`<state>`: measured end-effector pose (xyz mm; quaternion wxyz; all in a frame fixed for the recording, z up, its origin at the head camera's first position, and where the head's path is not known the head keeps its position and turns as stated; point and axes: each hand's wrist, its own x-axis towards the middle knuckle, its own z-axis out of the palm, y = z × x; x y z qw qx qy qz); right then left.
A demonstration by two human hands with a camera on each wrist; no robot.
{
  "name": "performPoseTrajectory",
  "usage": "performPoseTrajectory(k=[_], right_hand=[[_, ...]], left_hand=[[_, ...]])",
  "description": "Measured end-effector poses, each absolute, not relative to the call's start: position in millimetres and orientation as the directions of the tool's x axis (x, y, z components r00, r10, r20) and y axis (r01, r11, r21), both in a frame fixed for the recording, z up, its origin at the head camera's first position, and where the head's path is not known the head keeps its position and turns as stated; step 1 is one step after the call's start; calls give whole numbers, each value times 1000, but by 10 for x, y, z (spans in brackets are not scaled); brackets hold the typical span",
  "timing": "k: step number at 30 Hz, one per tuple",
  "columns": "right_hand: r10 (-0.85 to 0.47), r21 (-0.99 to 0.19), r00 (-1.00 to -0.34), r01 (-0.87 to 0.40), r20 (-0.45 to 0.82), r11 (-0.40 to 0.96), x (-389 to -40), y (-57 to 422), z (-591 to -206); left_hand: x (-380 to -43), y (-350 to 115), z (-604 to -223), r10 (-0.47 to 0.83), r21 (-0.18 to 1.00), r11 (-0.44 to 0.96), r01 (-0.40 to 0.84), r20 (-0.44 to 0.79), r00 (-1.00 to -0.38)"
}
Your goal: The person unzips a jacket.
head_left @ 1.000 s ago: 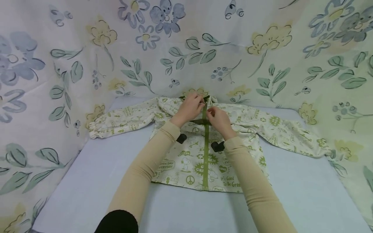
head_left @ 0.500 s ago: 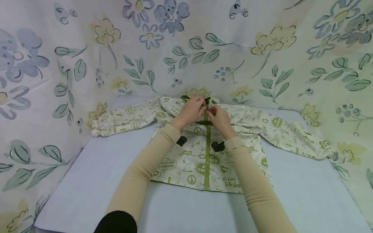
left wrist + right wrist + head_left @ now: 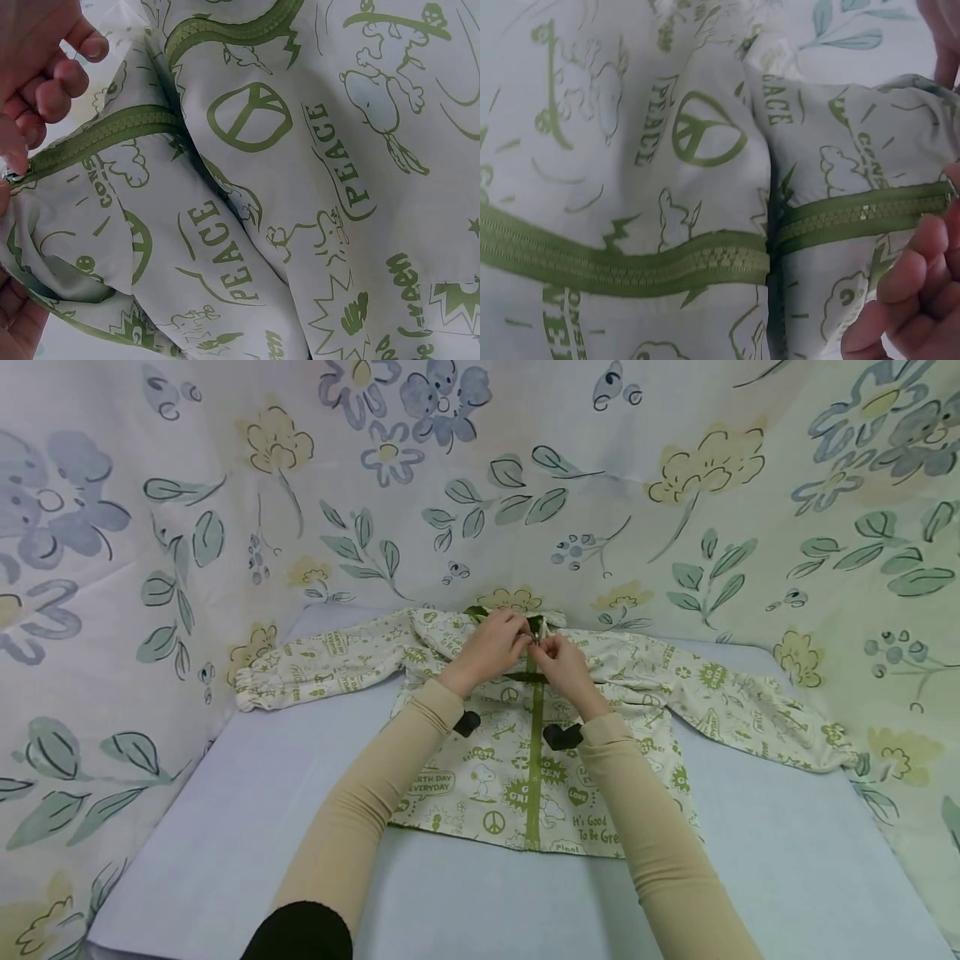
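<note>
A white jacket printed in green lies front up, sleeves spread to both sides. Its green zipper runs closed down the front; a fold crosses the chest and breaks the zipper line. At the neck, my left hand grips the jacket beside the top of the zipper, its fingertips partly hidden. Close on its right, my right hand pinches the small metal zipper pull at the top end. In the right wrist view, the right fingers curl by the zipper's end, and the zipper teeth are meshed.
The jacket rests on a white table. A floral curtain hangs behind it and down both sides. Black wrist straps show beside the forearms, and a black round shape covers part of the bottom edge.
My right hand has moved slightly up and left to the top of the zipper, against the left hand's fingers. The left hand stays at the neck. The head view has shifted a little.
</note>
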<state>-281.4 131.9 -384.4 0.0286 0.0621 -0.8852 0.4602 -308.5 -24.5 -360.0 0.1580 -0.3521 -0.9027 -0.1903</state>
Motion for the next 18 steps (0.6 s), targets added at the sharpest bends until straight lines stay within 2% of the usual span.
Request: performPoseTrajectory(k=[5, 18], right_hand=[[-78, -868, -995, -98, 69, 487, -2802, 1326, -3845], [-98, -879, -990, -135, 101, 457, -2756, 1276, -3846]], left_hand=[[-3077, -250, -3590, 572, 235, 679, 695, 425, -702], [-3084, -250, -3565, 526, 244, 699, 672, 462, -714]])
